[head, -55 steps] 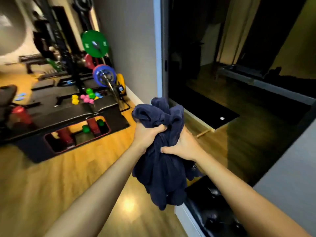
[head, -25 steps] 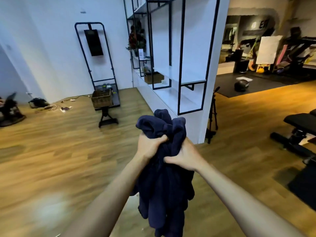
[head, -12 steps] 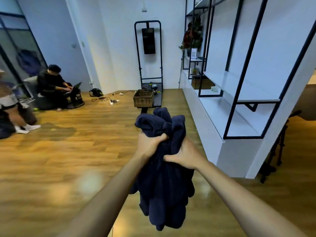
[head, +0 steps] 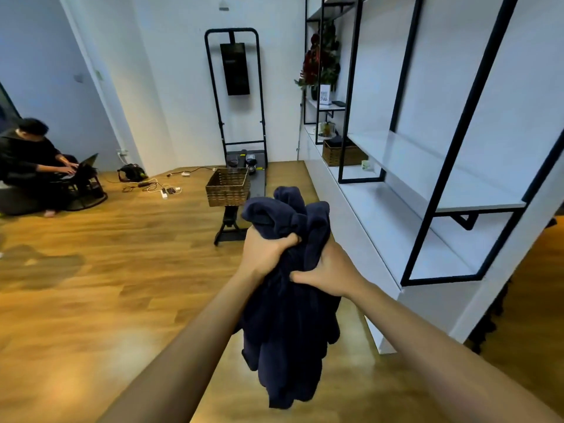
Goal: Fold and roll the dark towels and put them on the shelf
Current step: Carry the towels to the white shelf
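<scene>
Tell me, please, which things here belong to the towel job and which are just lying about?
Job: dark towels, bunched in the left hand and right hand; white shelf.
Lying about: wicker basket, black stand, floor cables, plant.

Matt cloth towels (head: 287, 315); glossy wood floor (head: 122, 270)

Bunched dark navy towels (head: 290, 315): can't tell how many, folds run together. Left hand (head: 265, 251) fingers (head: 290, 239) mostly buried in cloth; right hand (head: 329, 273) fingers (head: 297, 275) curl behind it, tips unseen. Towels hide part of black stand (head: 227, 227) under brown woven wicker basket (head: 228, 187). White shelf unit w/ black metal frame (head: 396, 190) cut off at top & right edge. Small items on far shelves too small to ID. Seated person in black (head: 27, 166) cut by left edge.
</scene>
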Motion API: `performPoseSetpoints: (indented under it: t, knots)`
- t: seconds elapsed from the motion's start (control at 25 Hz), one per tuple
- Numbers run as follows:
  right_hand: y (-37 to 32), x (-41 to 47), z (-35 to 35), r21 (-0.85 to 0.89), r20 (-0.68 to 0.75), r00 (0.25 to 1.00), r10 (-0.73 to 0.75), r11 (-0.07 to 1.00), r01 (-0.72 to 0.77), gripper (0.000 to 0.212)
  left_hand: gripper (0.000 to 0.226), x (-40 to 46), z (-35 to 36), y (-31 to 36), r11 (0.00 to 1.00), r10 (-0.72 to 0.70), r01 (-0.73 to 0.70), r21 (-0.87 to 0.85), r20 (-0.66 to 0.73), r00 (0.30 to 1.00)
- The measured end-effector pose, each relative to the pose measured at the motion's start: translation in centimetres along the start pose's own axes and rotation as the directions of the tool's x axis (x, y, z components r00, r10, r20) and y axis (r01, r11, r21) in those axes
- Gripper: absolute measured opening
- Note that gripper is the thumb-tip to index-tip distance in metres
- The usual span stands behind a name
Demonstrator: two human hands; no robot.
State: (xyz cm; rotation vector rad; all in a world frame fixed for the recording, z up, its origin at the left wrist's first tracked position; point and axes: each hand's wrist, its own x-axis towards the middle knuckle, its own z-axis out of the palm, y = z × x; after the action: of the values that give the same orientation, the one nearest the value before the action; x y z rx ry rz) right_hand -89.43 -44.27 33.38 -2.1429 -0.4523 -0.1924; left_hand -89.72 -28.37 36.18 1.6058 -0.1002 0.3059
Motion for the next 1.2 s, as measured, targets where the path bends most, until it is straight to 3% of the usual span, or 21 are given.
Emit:
performPoseSetpoints:
  t: [0.16, 0.6, 0.88, 1.2]
  knots:
    - [6.0, 9.0, -1.9, -0.028, -0.036, 0.999, 0.014, 1.0, -0.015, 0.069, 0.024, 10.5, 3.7, -3.2, 0.998, 0.047, -0.05, 0.047, 0.065, 0.997]
    - [20.3, 40.1, -6.8, -0.026, -0.012, 0.999, -0.038, 0.999, 0.038, 0.072, 0.024, 42.8, 11.7, -9.8, 0.997, 0.025, -0.029, 0.077, 0.054, 0.998]
    - [29.1, 56.4, -8.2, -0.101, -0.14, 0.988, 0.07, 0.991, -0.085, 0.061, 0.02, 62.3, 16.9, -15.6, 0.999, 0.009, -0.014, 0.029, 0.16, 0.987]
    - [34.7, 72.4, -18.0, -0.125, -0.315, 0.94, 0.134, 0.976, -0.181, 0.04, 0.031, 82.9, 27.7, -14.5, 0.997, 0.081, -0.076, -0.026, 0.341, 0.937]
